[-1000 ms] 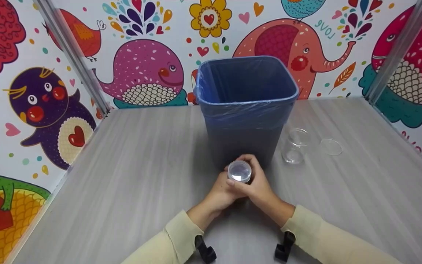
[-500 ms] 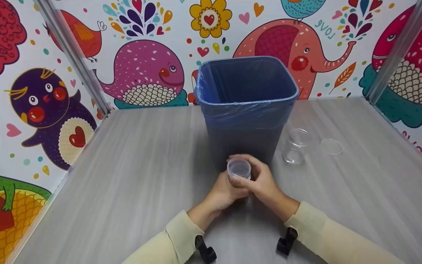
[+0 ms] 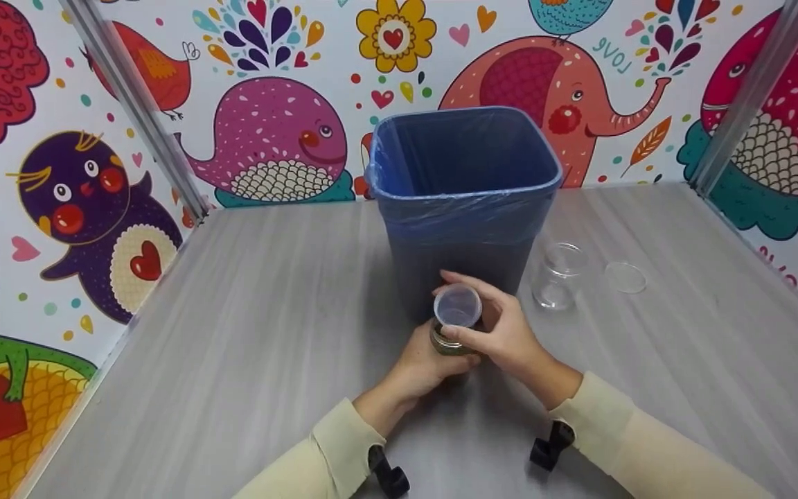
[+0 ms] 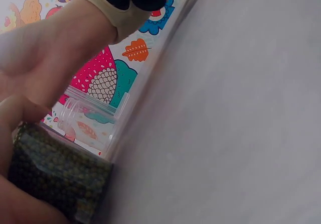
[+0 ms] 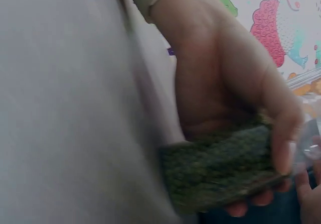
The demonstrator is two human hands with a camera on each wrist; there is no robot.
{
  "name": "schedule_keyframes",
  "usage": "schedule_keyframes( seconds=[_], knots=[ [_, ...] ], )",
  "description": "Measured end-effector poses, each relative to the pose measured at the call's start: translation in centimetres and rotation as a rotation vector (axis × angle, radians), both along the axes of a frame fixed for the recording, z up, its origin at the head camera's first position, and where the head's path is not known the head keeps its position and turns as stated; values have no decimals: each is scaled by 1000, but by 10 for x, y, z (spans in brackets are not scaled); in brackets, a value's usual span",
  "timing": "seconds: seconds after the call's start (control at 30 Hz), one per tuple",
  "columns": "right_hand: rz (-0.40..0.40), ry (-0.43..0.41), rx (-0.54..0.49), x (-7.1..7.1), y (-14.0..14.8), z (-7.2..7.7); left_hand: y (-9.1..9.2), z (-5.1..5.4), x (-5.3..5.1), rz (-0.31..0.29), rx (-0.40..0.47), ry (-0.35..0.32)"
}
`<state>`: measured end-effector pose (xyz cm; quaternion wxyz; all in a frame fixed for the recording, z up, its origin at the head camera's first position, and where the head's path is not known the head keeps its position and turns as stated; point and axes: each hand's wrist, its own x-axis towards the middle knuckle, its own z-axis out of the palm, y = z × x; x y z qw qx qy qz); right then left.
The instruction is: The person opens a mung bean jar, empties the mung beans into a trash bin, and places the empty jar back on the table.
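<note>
My left hand grips a clear jar of small dark green beans, low in front of the bin. In the left wrist view the beans fill most of the visible jar. With thumb and fingers, my right hand holds a clear round lid, tilted and raised off the jar's far side; whether its near edge still touches the rim, I cannot tell. The right wrist view has the jar sideways in the left hand, with the right fingers at the frame's edge.
A blue-grey bin with a clear liner stands directly beyond my hands. To its right is a second clear jar, seemingly without contents. A thin clear disc lies farther right on the grey table. Patterned walls enclose the back and sides.
My right hand has moved slightly up and to the right, lifting the lid off the jar and tilting it. The beans now show beneath. My left hand has stayed put.
</note>
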<state>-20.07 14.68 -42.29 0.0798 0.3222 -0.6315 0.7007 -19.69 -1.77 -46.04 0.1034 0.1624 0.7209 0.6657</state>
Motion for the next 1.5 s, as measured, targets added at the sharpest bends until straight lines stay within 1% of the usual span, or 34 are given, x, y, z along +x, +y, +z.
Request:
schedule_keyframes(
  seconds=[0.1, 0.17, 0.27, 0.33, 0.4, 0.5, 0.57, 0.7, 0.8, 0.87, 1.03, 1.07, 1.17, 1.27, 1.5],
  knots=[
    [-14, 63, 38, -1, 7, 12, 0, 0, 0, -7, -12, 22],
    [-12, 99, 63, -2, 13, 22, 1, 0, -1, -1, -27, 38],
    [43, 131, 111, -1, 23, 39, 2, -1, -1, 12, -46, 56],
    [94, 121, 166, 0, 32, 51, 2, -1, -1, 18, -50, 60],
    [124, 81, 283, 2, 43, 63, 1, -1, -1, 20, -52, 61],
    [121, 23, 522, 5, 60, 79, 1, -1, 0, 28, -48, 62],
    [117, 3, 674, 7, 70, 87, 1, -1, 0, 31, -46, 60],
    [94, -24, 847, 8, 83, 96, 2, -2, 0, 48, -55, 64],
    [47, -36, 964, 7, 87, 97, 3, -2, 0, 59, -60, 66],
    [13, -12, 1056, 6, 87, 94, 3, -2, 0, 62, -55, 64],
    [-46, 61, 1263, 2, 81, 78, 3, -3, 1, 66, -43, 58],
    [-62, 65, 1298, 1, 79, 75, 3, -3, 1, 66, -42, 59],
    [-109, 38, 1388, -3, 76, 65, 3, -2, 1, 67, -39, 60],
    [-136, -24, 1431, -6, 74, 57, 3, -2, 1, 61, -38, 58],
    [-147, -136, 1472, -11, 74, 44, 2, -2, 1, 38, -54, 49]
  ],
)
